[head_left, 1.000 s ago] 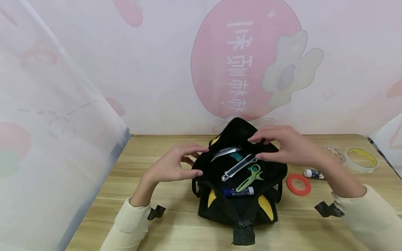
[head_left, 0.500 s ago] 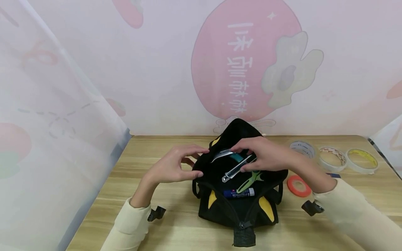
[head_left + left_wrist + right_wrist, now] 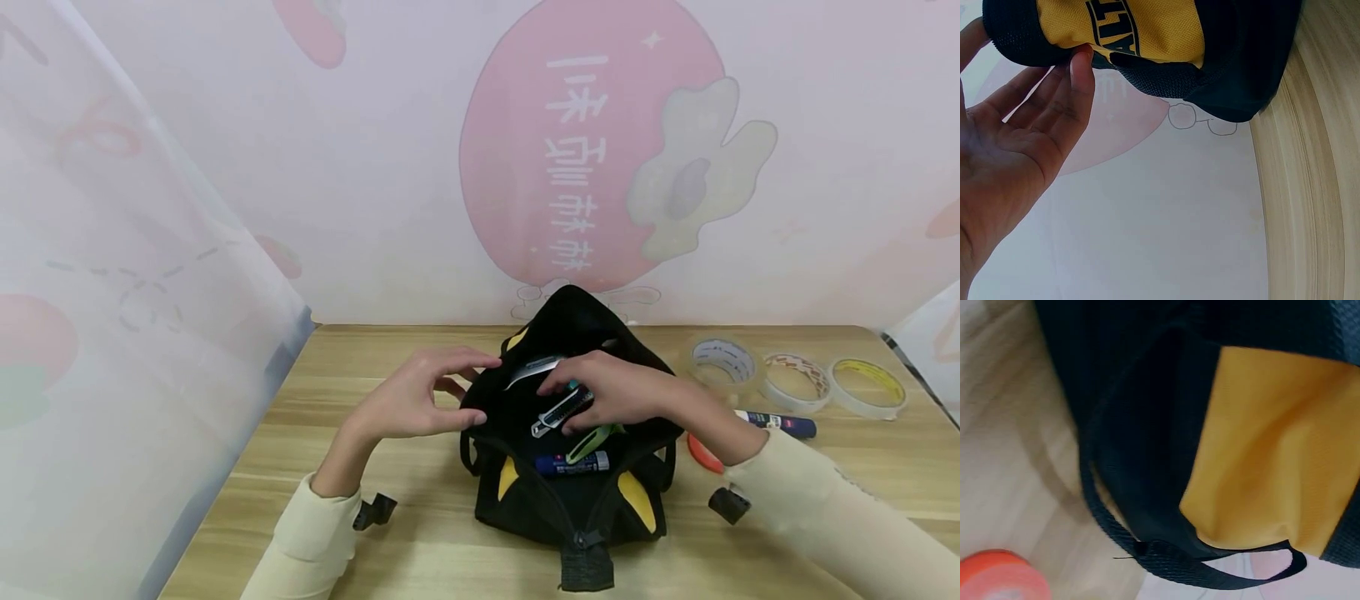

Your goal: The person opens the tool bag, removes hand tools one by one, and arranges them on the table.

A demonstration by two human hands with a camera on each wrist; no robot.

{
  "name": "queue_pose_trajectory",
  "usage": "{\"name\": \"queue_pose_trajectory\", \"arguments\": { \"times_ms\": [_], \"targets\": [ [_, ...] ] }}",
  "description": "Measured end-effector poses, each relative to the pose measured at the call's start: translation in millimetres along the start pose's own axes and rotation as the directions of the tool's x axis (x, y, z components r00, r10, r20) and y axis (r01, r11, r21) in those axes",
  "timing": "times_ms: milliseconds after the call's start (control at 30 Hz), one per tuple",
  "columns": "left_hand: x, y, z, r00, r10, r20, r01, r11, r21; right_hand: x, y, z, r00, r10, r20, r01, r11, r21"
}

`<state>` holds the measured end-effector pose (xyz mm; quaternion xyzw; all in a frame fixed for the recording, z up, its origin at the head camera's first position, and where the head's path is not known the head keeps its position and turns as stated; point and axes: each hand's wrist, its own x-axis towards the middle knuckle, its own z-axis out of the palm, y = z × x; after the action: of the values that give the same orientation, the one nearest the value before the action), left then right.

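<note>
A black and yellow tool bag (image 3: 570, 508) stands unzipped on the table. My left hand (image 3: 420, 396) holds its left edge, fingers and thumb at the rim. In the left wrist view, that hand (image 3: 1029, 131) touches the bag's yellow fabric (image 3: 1166, 31). Inside the bag's mouth, my right hand (image 3: 618, 387) straddles a utility knife (image 3: 558, 412), fingers and thumb apart on either side of it. Green scissors (image 3: 592, 442) and a blue glue stick (image 3: 562, 463) lie below it. Another silver-bladed cutter (image 3: 536, 367) sits behind. The right wrist view shows only the bag's side (image 3: 1272, 450).
Right of the bag lie rolls of tape: a clear one (image 3: 693, 367), another (image 3: 772, 392) and a yellow-cored one (image 3: 900, 400). A blue and white glue stick (image 3: 795, 427) and a red tape roll (image 3: 703, 457) are partly behind my right forearm. A printed curtain (image 3: 375, 208) rises behind the table.
My right hand has moved left and down into the bag, from its right rim to the utility knife. The left hand stays at the bag's edge.
</note>
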<state>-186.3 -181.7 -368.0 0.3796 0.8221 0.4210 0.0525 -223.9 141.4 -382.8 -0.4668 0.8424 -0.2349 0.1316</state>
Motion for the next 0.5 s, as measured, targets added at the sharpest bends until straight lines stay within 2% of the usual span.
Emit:
{"name": "queue_pose_trajectory", "arguments": {
  "times_ms": [500],
  "targets": [
    [-0.7, -0.7, 0.6, 1.000, 0.013, 0.003, -0.013, 1.000, 0.005, 5.8, 13.6, 36.4, 0.997, -0.016, 0.080, 0.017, 1.000, -0.010]
  ]
}}
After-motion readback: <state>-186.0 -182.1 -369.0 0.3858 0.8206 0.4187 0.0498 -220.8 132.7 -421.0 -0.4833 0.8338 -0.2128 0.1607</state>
